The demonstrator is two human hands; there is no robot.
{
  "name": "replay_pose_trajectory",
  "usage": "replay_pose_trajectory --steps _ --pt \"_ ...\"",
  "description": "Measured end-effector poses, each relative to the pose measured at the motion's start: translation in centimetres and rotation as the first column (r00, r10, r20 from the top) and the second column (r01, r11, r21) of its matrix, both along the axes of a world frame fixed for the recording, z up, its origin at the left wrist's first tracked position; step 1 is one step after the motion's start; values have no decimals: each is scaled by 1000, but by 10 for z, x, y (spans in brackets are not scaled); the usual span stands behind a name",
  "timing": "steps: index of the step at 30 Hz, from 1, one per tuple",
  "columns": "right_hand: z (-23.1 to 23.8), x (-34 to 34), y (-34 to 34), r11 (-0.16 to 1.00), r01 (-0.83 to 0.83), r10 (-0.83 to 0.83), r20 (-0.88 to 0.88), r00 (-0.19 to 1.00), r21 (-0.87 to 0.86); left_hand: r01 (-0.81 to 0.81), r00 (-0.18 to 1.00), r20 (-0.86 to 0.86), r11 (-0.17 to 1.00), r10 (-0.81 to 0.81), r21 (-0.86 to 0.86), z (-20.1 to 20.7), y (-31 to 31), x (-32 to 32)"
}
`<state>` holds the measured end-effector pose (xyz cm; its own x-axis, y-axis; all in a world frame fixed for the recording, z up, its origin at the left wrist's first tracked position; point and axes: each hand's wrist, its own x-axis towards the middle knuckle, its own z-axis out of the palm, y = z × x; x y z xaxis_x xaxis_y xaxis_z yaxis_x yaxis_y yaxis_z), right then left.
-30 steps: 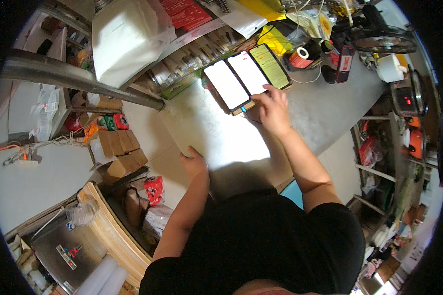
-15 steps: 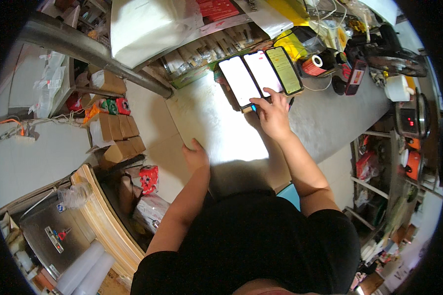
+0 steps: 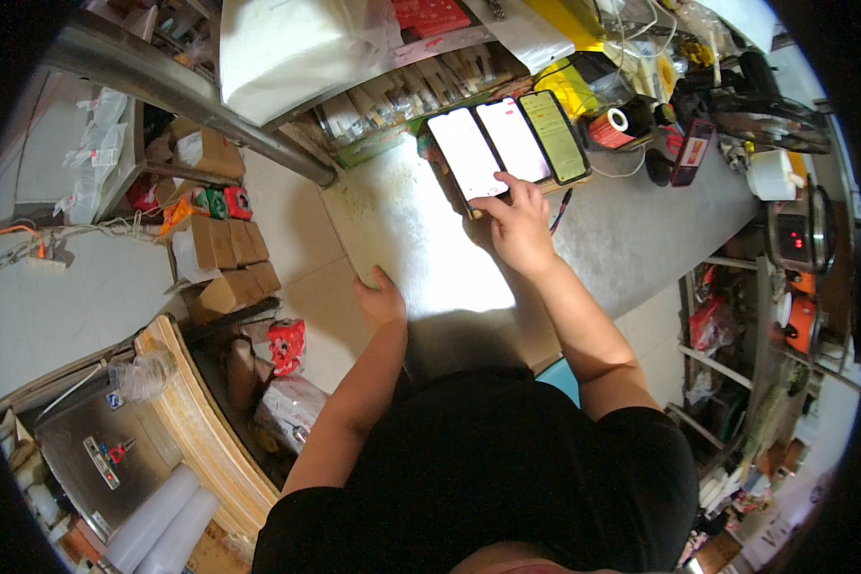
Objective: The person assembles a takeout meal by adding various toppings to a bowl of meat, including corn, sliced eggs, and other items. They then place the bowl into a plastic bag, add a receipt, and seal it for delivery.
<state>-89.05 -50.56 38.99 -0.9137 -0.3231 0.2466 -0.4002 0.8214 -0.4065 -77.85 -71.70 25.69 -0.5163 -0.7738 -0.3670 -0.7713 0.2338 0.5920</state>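
Observation:
Three smartphones lean side by side on a stand at the far side of the metal table (image 3: 631, 239). The left phone (image 3: 462, 148) and the middle phone (image 3: 511, 134) have bright white screens; the right phone (image 3: 556, 139) shows a yellow-green one. My right hand (image 3: 523, 230) is at the lower end of the left phone, fingers stretched out and fingertips on or just over its screen. It grips nothing. My left hand (image 3: 381, 300) rests at the table's left edge, thumb and fingers apart, with nothing visible in it. A thin dark pen-like thing (image 3: 561, 212) lies right of my right hand.
Behind the phones stands a box of packed utensils (image 3: 421, 91). A red roll (image 3: 610, 126), a small upright red-framed device (image 3: 691, 153) and a black fan (image 3: 770, 115) are at the right. A metal post (image 3: 210, 120) slants at the left, above cardboard boxes (image 3: 218, 244).
My right hand has shifted slightly left and down, from between the left and middle phones to the left phone's lower end. More of the pen-like thing shows. My left hand stays put.

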Motion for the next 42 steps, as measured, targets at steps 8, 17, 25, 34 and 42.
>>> replay_pose_trajectory --steps 8,17,25,34,42 --pt "-3 21 -1 989 5 -11 -37 999 -145 16 1000 4 998 -16 53 16 1 3" --pt "3 116 -12 886 -216 358 311 880 -411 18 978 -210 999 -11 33 -30 0 6" --pt "-4 142 49 881 -380 467 381 798 -282 49 985 -167 998 -43 35 -29 -7 8" --pt "-7 113 257 948 -241 315 522 792 -206 -36 924 -357 901 -135 -433 12 33 68" --pt "-3 141 444 933 323 -189 549 814 -158 465 771 -437 878 -463 -110 72 224 33"
